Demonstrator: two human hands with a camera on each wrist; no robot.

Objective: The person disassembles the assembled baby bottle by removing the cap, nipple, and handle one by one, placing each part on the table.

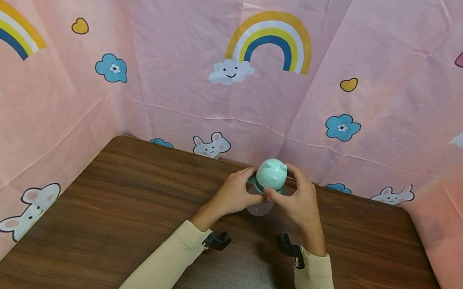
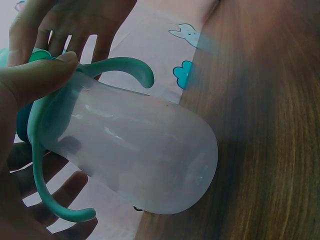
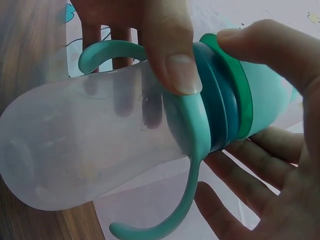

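Observation:
A baby bottle with a cloudy, see-through body [image 2: 145, 145] is held between both hands above the table's far part. Its rounded mint cap [image 1: 272, 173] with small ears points up. Below the cap come a green rim and a dark teal collar [image 3: 220, 100], then a mint ring with two curved handles [image 2: 122, 65]. My left hand [image 1: 232, 193] grips the bottle at the handle ring, thumb across the ring. My right hand [image 1: 303, 201] holds the cap, its thumb on the green rim and its fingers round the far side. No contents can be made out inside the body.
The brown wooden table [image 1: 135, 200] stretches beneath both forearms. Pink printed cloth [image 1: 181, 62] hangs behind the table and along both sides, close to its edges. A black strap mount [image 1: 218, 240] sits on the left wrist, another mount [image 1: 288, 246] on the right.

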